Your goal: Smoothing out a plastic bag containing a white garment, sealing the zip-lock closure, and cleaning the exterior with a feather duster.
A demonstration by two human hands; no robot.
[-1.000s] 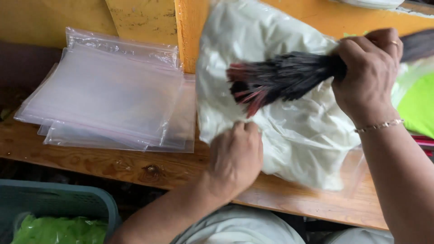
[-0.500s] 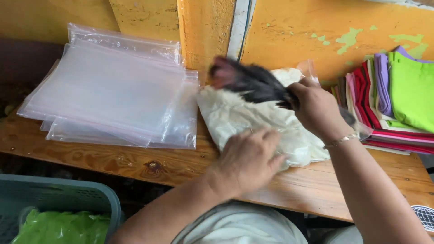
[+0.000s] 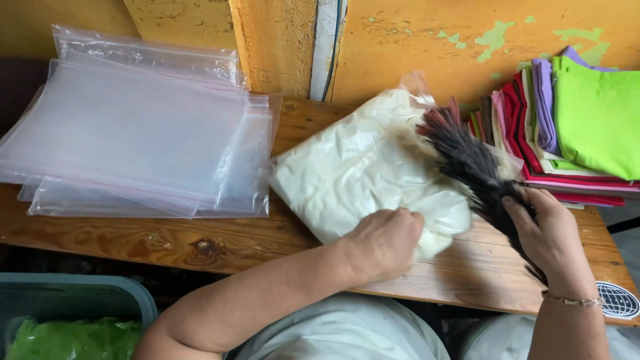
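A clear plastic bag holding a folded cream-white cloth (image 3: 360, 173) lies on the wooden table (image 3: 153, 240). My left hand (image 3: 383, 243) presses down on the bag's near corner with curled fingers. My right hand (image 3: 550, 233) grips the handle of a dark bristle brush (image 3: 467, 163), whose reddish-tipped bristles rest on the bag's right side near its open mouth.
A pile of empty clear zip bags (image 3: 133, 133) lies at the left of the table. A stack of folded coloured cloths (image 3: 580, 120), green on top, sits at the right against the yellow wall. A grey-green bin (image 3: 80, 300) with green cloth stands below left.
The bag has come down from being held up and now lies flat on the table. My right hand with the brush has swung down and to the right.
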